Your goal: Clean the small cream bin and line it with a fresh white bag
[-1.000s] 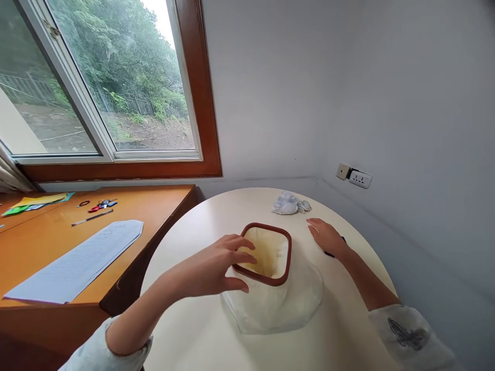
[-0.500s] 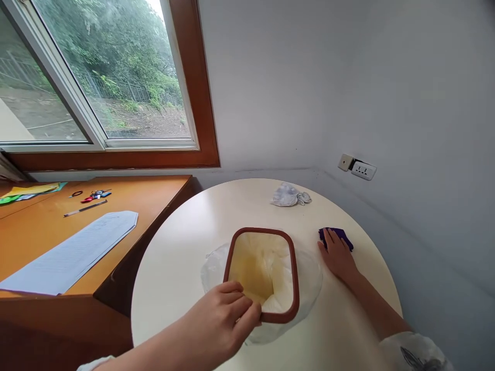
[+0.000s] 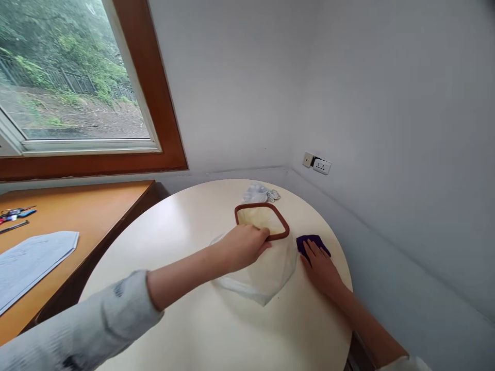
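Observation:
My left hand (image 3: 244, 248) is closed on the near side of the brown rim of a small trash bin (image 3: 283, 221), reaching across the round table. The bin has a rounded-square mouth and a thin whitish plastic liner (image 3: 263, 275) that hangs loosely over the outside. My forearm and hand hide part of the bin. To the right, my right hand (image 3: 319, 265) lies flat with fingers extended on a folded dark purple cloth (image 3: 315, 242) on the tabletop. Just behind the bin rests a knotted pale plastic bag (image 3: 256, 192).
The round cream table (image 3: 185, 319) stands close to the walls. On the left, an orange-brown desk (image 3: 96, 198) bears papers (image 3: 34, 260), a pen (image 3: 14, 226) and a bunch of keys (image 3: 17, 213). A wall socket (image 3: 322, 166) sits beyond the table.
The bin has moved away from me across the table toward the knotted bag, with my left hand still on its rim. My right hand stays on the cloth. The view has turned right.

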Demonstrator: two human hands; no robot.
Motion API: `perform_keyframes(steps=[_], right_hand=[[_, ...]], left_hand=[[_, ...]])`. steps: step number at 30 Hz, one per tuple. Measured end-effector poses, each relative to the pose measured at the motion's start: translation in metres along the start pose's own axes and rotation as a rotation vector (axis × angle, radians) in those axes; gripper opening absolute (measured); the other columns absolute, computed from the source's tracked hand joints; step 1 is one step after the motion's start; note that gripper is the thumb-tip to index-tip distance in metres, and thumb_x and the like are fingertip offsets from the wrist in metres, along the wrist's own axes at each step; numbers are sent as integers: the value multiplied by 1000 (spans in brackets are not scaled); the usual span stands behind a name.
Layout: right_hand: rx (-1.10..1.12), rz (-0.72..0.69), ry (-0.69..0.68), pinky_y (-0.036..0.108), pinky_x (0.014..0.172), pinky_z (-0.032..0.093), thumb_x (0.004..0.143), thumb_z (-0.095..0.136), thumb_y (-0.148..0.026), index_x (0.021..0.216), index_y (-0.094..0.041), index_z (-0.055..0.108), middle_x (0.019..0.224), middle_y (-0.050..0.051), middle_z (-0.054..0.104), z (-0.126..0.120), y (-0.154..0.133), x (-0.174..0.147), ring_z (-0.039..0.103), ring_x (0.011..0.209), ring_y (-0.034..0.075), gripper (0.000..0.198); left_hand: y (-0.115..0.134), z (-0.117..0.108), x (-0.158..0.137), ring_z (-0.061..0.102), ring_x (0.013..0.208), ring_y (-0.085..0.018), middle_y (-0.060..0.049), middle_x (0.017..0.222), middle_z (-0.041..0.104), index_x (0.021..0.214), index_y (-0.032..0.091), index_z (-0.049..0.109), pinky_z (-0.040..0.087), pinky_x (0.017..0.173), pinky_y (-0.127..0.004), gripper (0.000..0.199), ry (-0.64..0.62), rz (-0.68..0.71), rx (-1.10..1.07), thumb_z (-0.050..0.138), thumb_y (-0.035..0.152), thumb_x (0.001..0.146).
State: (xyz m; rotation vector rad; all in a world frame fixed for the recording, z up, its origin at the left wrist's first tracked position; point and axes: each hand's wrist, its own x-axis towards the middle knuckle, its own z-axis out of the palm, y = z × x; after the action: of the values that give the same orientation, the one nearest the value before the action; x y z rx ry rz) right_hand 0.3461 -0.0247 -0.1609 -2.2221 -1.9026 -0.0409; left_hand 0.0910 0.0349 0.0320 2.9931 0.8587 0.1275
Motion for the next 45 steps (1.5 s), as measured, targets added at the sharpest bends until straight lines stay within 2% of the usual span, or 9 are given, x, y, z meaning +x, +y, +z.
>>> perform_keyframes(steps=[7,13,21,27,32,34,37,41,45], right_hand=[[14,19,19,43,107,27,91,26,-40,136,-6,36,142,14,34,-7,-6,-52,30,131,25,57],[26,-21,21,43,108,28,91,27,-41,135,-7,37,142,13,34,-13,-10,-64,30,131,24,57],[96,-91,8,43,108,27,92,25,-42,136,-10,36,142,12,33,-14,-8,-49,29,132,23,55],[90,-97,43,43,107,28,92,25,-39,135,-12,37,141,12,36,-10,-8,-36,30,131,23,53],[61,-93,36,43,106,30,92,25,-39,134,-10,38,141,12,36,-13,-8,-34,33,130,23,53],[57,-97,48,43,106,31,92,27,-40,133,-10,41,139,13,40,-18,-8,-35,37,128,24,53],[83,-134,138,45,105,32,92,29,-38,126,-13,50,132,11,48,-31,-13,-35,43,123,24,47],[173,-315,193,43,106,31,93,28,-32,117,-20,57,123,7,57,-52,-40,-26,47,118,21,40],[195,-595,-23,45,110,21,91,31,-43,137,-23,34,143,5,33,-58,-87,-12,26,133,22,50]], left_hand=[[17,12,81,63,70,-23,-13,83,65,88,13,58,44,56,-30,28,-27,-7,-40,37,31,90],[21,27,129,62,82,-26,-16,92,63,95,10,56,45,64,-33,28,23,27,-26,35,28,90],[17,34,164,60,90,-27,-18,99,61,100,8,55,45,72,-34,30,47,42,-17,35,28,90],[17,33,169,59,94,-26,-18,99,60,102,7,53,45,77,-35,32,87,63,-19,33,30,91],[6,21,119,47,113,-24,-15,123,47,119,12,44,39,92,-36,35,177,150,-10,35,32,92],[-7,15,80,44,116,-25,-16,129,43,124,13,41,38,95,-37,38,206,231,5,33,32,92],[-29,15,8,33,127,-26,-15,138,35,134,16,31,31,103,-43,48,195,196,10,34,38,91],[-53,40,-83,15,136,-29,-11,149,16,143,21,7,13,110,-51,66,48,35,13,35,47,89],[-61,82,-139,11,137,-31,-10,150,7,143,25,-4,9,109,-54,72,-73,-86,-55,34,53,88]])
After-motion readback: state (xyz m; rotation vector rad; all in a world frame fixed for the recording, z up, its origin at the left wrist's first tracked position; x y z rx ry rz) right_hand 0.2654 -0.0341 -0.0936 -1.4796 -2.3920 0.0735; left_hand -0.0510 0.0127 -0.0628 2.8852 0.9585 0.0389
